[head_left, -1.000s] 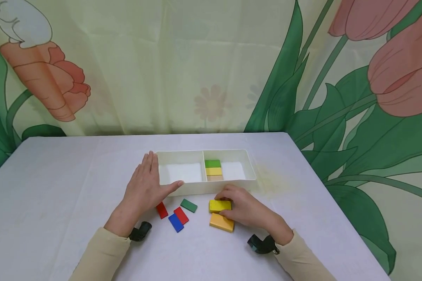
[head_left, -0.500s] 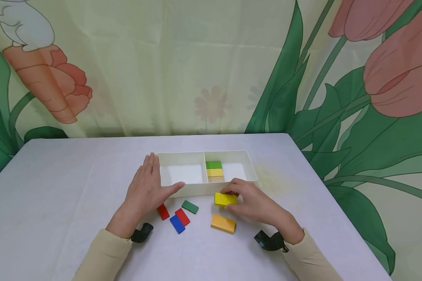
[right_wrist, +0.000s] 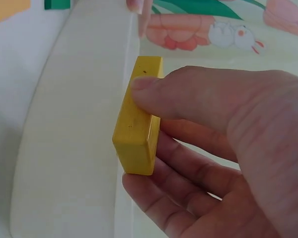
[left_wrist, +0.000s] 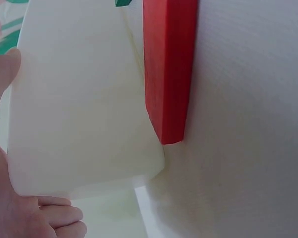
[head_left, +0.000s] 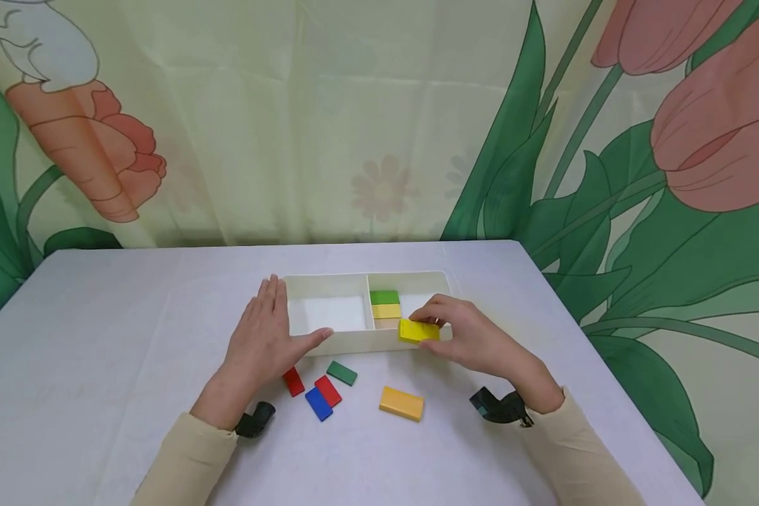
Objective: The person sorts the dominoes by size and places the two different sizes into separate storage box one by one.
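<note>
A yellow block (head_left: 419, 331) is pinched between the thumb and fingers of my right hand (head_left: 474, 336), raised at the front wall of the white two-compartment box (head_left: 348, 343). In the right wrist view the yellow block (right_wrist: 135, 116) shows its long face with the thumb pressed on it. My left hand (head_left: 259, 334) rests against the box's left end, fingers straight, thumb along the front wall. Inside the right compartment, green (head_left: 384, 297), light yellow (head_left: 386, 310) and tan (head_left: 388, 323) blocks lie in a row against the divider.
In front of the box lie two red blocks (head_left: 327, 391), a blue block (head_left: 319, 405), a dark green block (head_left: 342, 372) and an orange-yellow block (head_left: 401, 403). One red block (left_wrist: 169, 69) looms close in the left wrist view. A printed curtain (head_left: 329, 126) hangs behind the table.
My right hand has lifted the yellow block from beside the orange-yellow one and carried it forward and slightly right to the box's front wall. The left hand stays at the box.
</note>
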Available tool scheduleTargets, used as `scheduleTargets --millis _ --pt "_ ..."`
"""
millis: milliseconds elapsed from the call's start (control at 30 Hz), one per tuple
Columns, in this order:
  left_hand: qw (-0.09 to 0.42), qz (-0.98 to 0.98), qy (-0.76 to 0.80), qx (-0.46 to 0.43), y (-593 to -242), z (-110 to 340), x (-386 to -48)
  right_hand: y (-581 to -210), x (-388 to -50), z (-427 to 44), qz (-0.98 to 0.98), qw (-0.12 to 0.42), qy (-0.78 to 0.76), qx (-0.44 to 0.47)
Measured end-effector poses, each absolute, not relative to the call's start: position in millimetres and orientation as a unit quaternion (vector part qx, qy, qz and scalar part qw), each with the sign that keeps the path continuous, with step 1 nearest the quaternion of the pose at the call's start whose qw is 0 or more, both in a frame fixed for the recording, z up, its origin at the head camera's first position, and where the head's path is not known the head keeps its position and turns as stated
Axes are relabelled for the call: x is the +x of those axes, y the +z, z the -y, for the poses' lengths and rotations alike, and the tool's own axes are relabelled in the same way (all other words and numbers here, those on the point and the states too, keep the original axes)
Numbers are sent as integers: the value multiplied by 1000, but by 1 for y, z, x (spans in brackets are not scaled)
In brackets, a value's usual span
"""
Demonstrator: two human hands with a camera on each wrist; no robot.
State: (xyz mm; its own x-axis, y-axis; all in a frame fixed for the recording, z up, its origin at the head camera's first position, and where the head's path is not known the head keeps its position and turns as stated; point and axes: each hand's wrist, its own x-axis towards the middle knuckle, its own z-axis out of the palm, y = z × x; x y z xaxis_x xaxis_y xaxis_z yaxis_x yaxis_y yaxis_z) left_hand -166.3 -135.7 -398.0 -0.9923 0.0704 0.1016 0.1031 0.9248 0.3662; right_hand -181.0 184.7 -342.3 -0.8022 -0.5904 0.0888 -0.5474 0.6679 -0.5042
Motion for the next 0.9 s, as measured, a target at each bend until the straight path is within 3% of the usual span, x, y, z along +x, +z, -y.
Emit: scheduleTargets --millis 333,900 --pt "46 979 -192 -47 -399 137 -167 -341 -205 -190 -922 34 -253 -292" --pt "52 979 -192 -46 -399 136 -166 -345 -242 -178 -929 82 -218 -289"
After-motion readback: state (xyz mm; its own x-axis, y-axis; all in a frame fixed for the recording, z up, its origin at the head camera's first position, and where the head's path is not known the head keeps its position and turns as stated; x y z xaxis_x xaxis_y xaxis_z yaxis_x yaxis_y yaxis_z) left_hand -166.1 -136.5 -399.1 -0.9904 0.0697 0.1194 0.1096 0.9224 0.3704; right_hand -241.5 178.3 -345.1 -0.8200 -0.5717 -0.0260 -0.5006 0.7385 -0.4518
